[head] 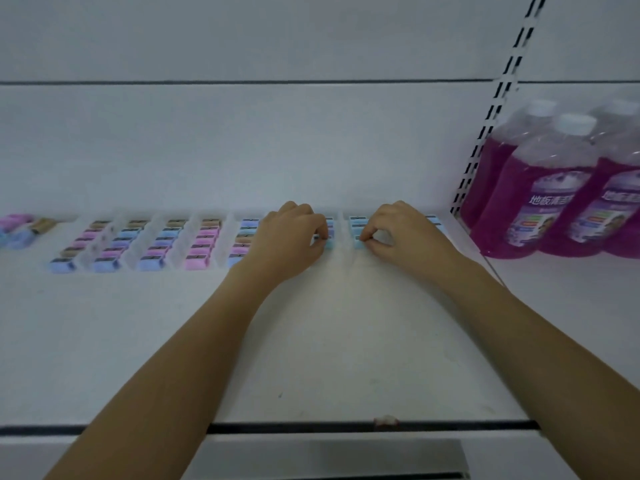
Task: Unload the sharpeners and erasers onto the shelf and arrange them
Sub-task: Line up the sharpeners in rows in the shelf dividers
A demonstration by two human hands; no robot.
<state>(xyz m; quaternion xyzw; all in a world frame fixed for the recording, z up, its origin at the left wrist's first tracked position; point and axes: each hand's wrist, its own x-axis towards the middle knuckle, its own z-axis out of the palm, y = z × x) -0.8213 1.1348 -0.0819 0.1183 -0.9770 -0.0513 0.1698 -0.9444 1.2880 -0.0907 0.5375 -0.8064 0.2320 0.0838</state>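
While both of my arms reach in over the white shelf (311, 341), I see the left hand (291, 237) and the right hand (405, 233) close together near the back wall, each busy with its own piece. The left hand has thumb and forefinger curled onto a blue sharpener (328, 243) at the front of one column. The right hand pinches the other blue sharpener (357, 241) at the front of the next column over. A clear divider (341, 237) runs between those two columns, so the hands sit either side of it without touching each other.

To the left, the rows of sharpeners (195, 263) stretch away in neat columns running front to back, in pink, blue, purple and tan, with more clear strips between them. Further left, apart from the columns, lies a small loose heap (15, 230) of pink and blue pieces; I cannot tell whether they are erasers or sharpeners. On the right, past a slotted metal upright (498, 109), stand bottles (519, 202) of purple liquid with white caps, just beside the last column.
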